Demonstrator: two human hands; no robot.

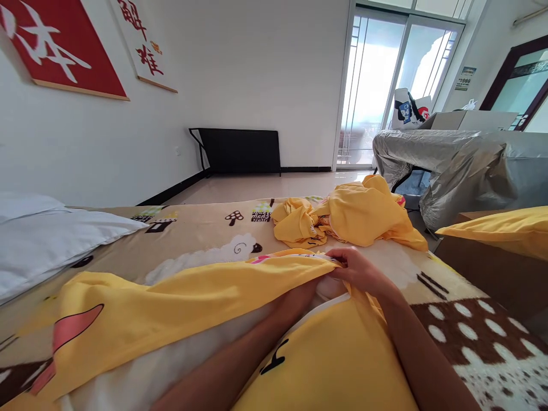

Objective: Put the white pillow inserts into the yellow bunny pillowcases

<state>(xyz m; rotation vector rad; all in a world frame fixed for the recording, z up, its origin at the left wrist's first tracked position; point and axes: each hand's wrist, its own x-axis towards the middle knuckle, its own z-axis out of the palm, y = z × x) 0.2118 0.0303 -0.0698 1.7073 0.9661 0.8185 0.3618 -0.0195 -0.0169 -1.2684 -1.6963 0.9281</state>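
A yellow cloth cover with a pink printed patch lies across the bed in front of me, its long opening spread apart. White fabric shows inside the opening, and a pale edging runs along the near side. My right hand pinches the cover at the right end of the opening, thumb and fingers closed on the cloth. Reaching in through the opening, my left hand is close beside the right one. Its fingers are hidden by the cloth and the right hand.
Crumpled yellow cloth lies at the bed's far side. White pillows are at left on the patterned blanket. Right of the bed, a cardboard box bears more yellow cloth. Plastic-covered furniture stands beyond.
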